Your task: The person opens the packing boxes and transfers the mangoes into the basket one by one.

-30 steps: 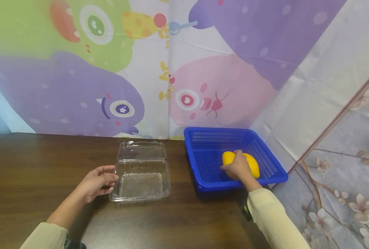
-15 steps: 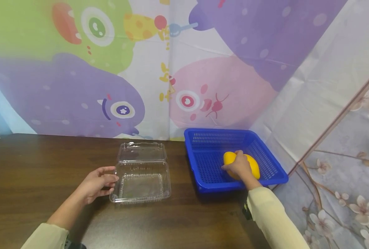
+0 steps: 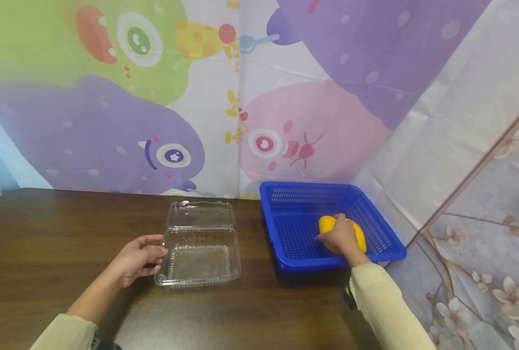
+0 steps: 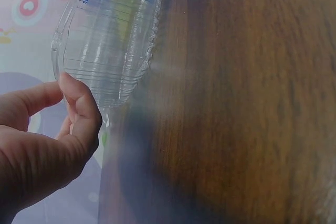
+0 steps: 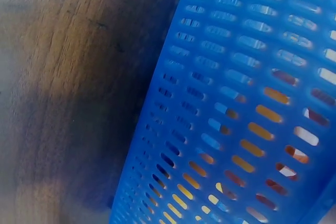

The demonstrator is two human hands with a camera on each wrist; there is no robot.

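Observation:
A clear plastic clamshell container [image 3: 200,261] lies on the table with its lid [image 3: 200,215] folded back toward the wall. At its left rim my left hand [image 3: 138,261] pinches the edge between thumb and fingers; the left wrist view shows this hold on the container [image 4: 100,51] closely. My right hand [image 3: 343,235] reaches into the blue plastic basket [image 3: 281,262] and grips smooth yellow fruit, which looks like mango [image 3: 326,224]. Yellow shows on both sides of the hand, and I cannot tell whether it is one fruit or two. Only the basket's slotted wall [image 5: 226,77] fills the right wrist view, hiding that hand.
The dark wooden table [image 3: 189,316] ends at a cartoon-printed cloth [image 3: 163,126] behind. A blossom-patterned panel [image 3: 482,272] stands close to the basket's right side. A gap of bare tabletop separates the container from the basket.
My right hand has shifted slightly right inside the basket with the yellow mango. The left hand keeps its place at the container's rim.

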